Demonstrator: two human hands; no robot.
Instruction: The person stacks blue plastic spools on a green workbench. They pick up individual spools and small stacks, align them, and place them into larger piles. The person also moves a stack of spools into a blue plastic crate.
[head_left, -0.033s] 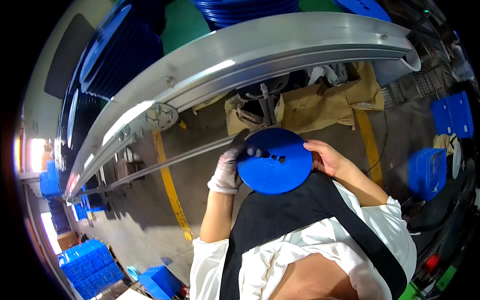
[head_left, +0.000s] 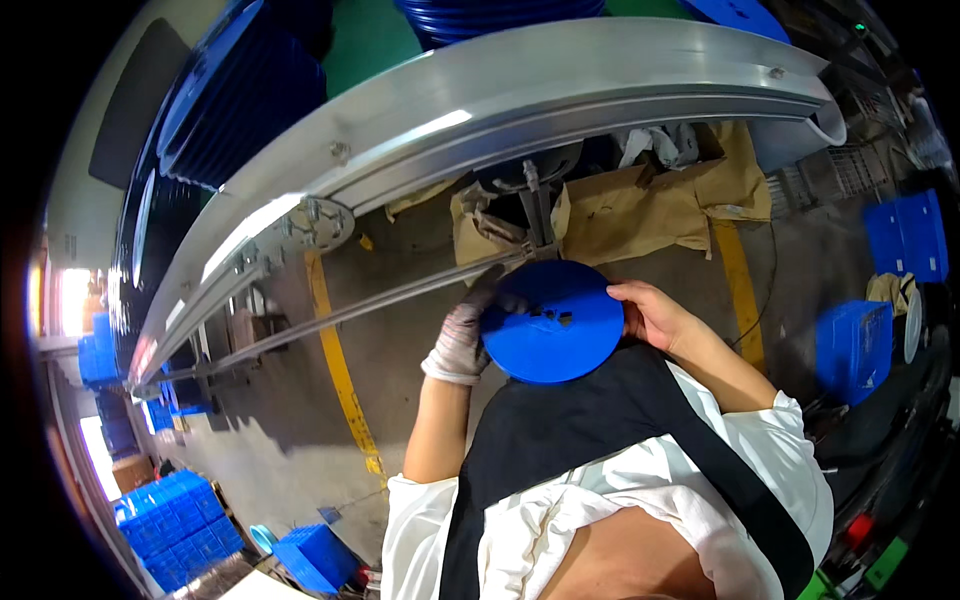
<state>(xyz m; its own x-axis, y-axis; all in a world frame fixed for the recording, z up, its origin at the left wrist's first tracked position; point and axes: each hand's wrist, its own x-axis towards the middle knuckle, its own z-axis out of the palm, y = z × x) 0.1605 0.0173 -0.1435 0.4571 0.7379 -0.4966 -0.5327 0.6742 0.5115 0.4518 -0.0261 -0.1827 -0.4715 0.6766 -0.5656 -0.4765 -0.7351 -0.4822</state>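
A round blue plastic reel (head_left: 556, 352), with small cut-outs round its middle, is held in front of my black apron. On its left edge is my left hand (head_left: 462, 338), in a grey and white glove with dark fingertips; some fingers lie over the upper face near the centre. My bare right hand (head_left: 648, 312) grips the right rim, its thumb at the edge and its other fingers partly hidden underneath. Both hands are closed on the reel.
A curved metal rail (head_left: 560, 75) crosses in front of me. Beyond it stand stacks of blue reels (head_left: 235, 105). Brown cardboard boxes (head_left: 640, 215) lie under the rail. Blue crates (head_left: 855, 350) stand at right, more crates (head_left: 180, 525) at lower left.
The reel and my left hand have shifted very slightly to the right. My right hand keeps its hold on the rim.
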